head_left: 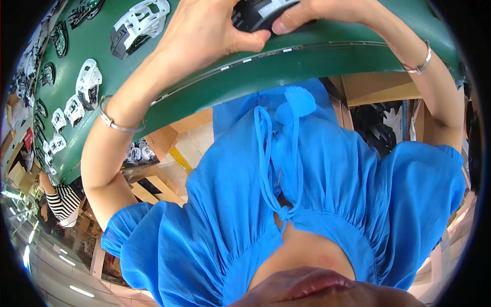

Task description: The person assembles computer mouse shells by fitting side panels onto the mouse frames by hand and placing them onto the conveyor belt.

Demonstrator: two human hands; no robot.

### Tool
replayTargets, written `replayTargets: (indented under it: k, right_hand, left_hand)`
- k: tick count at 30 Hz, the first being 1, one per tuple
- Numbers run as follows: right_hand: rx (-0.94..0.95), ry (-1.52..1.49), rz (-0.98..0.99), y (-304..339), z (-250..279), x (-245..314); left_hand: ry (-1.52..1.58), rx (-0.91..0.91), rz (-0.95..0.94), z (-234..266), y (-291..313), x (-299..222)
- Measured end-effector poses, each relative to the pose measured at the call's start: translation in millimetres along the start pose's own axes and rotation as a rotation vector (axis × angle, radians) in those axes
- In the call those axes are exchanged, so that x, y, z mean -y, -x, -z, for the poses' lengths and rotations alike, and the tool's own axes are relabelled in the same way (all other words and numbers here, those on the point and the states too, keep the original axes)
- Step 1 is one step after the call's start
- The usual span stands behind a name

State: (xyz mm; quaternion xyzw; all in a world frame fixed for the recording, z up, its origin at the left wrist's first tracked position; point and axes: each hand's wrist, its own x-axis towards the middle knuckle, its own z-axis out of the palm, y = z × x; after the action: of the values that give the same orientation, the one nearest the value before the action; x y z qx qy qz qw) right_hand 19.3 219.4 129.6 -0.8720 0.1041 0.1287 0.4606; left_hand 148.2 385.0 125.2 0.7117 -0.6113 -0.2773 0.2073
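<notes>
At the top edge, a black plastic shell with a white part on it (255, 16) is held between my two hands, partly cut off by the picture's edge. My left hand (212, 28) grips its left side, thumb along the near edge. From the right, my right hand (322, 13) closes on it, its thumb pressing near the left thumb's tip. The other fingers are mostly out of sight. Left of my left hand, a similar white and black plastic shell (139, 25) lies on the green tabletop (204, 77). Another white and black shell (89, 84) lies nearer my left forearm.
Several smaller-looking white shells (74, 110) and dark circuit boards (60, 38) run in rows along the left. Below the table edge are cardboard boxes (381, 88), one beside black parts (376, 128). A person in a striped top (64, 202) is at the far left.
</notes>
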Motion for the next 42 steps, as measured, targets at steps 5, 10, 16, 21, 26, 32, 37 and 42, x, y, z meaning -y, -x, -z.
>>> replayTargets:
  k: [5,10,16,21,26,32,37,42]
  right_hand:
    - [-0.02,-0.237,-0.06,2,0,-5]
    - [0.009,-0.553,-0.007,30,-3,-14]
    - [-0.085,-0.741,0.025,34,-17,-30]
    - [-0.119,-0.572,0.223,33,-28,-38]
    - [-0.296,-0.139,0.366,51,-17,-63]
    - [-1.012,0.363,-0.168,87,51,-125]
    - [-1.27,0.782,-0.383,115,81,-177]
    - [-1.248,0.444,0.068,63,73,-86]
  left_hand:
    - [0.401,0.06,0.137,10,1,6]
    - [0.321,-0.001,0.016,-7,15,32]
    - [0.443,0.134,0.014,1,26,34]
    - [0.182,-0.001,-0.176,-6,34,28]
    - [-0.075,-0.151,-0.279,-31,5,16]
    - [-0.237,-0.504,-0.411,-22,-32,-8]
    - [-0.384,-0.684,-0.09,-20,-43,32]
    - [-0.216,-0.436,-0.283,7,-12,90]
